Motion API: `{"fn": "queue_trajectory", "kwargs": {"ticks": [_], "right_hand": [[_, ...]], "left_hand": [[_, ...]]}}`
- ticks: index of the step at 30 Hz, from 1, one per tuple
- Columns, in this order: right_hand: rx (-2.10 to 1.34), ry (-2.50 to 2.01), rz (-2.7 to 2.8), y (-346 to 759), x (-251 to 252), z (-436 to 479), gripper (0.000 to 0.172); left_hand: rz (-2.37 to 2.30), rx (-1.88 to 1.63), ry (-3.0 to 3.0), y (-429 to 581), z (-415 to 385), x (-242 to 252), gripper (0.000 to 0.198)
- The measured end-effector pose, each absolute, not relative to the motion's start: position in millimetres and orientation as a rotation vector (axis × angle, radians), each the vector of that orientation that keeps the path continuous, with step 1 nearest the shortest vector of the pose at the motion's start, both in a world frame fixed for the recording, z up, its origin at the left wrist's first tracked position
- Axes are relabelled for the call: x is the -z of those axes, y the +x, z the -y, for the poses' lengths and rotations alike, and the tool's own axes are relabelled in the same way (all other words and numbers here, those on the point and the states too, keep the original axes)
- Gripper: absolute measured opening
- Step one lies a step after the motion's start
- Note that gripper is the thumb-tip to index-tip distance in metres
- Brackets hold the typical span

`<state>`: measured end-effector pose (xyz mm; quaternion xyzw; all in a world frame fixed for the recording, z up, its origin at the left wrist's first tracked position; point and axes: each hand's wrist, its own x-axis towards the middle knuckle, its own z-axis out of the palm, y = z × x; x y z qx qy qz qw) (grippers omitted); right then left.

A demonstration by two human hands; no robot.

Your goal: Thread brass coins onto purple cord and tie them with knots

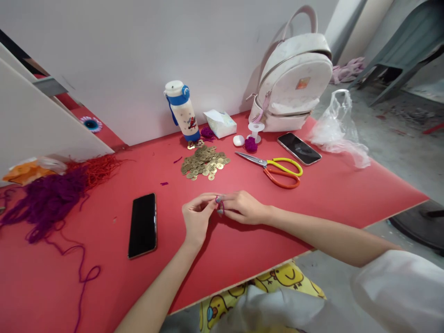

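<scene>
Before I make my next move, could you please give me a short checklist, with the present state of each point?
1. Purple strand within grasp: ok, at the fingertips of your left hand and right hand.
2. Firm hold by both hands: cannot tell, the fingers overlap.
3. Coins gathered: ok, mostly one pile beyond your hands.
4. Scissors off the coins: ok, lying apart from the pile, tips toward it.
5. Yarn bundle tidy: not ok, a loose end trails toward the near edge.
6. Phone beside your left arm untouched: ok, a gap separates them.
</scene>
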<state>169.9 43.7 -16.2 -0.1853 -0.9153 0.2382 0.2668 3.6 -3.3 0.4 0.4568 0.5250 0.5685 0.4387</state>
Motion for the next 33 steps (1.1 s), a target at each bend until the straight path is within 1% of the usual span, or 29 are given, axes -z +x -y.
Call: {"fn": "queue_trajectory", "kwargs": {"ticks": [5, 8, 19, 27, 33], "right_hand": [[-0.493, -0.481, 2.541, 172, 15, -41, 0.028], [-0.505, -0.563, 2.485, 174, 13, -42, 0.028], [-0.776, -0.822, 2.121, 177, 8, -53, 0.029], [-0.845, -0.803, 2.085, 175, 10, -54, 0.030], [-0.855, -0.735, 2.075, 177, 10, -53, 0.029]], "left_hand": [[-1.483, -1.374, 1.411, 1, 2, 4, 0.006], [-1.508, -1.267, 1.530, -2, -1, 7, 0.006], [-1.389, -1.187, 1.365, 0, -5, 2, 0.014], [-1.333, -1.162, 1.316, 3, -3, -2, 0.014], [-1.381, -1.166, 1.296, 2, -5, -1, 0.013]]}}
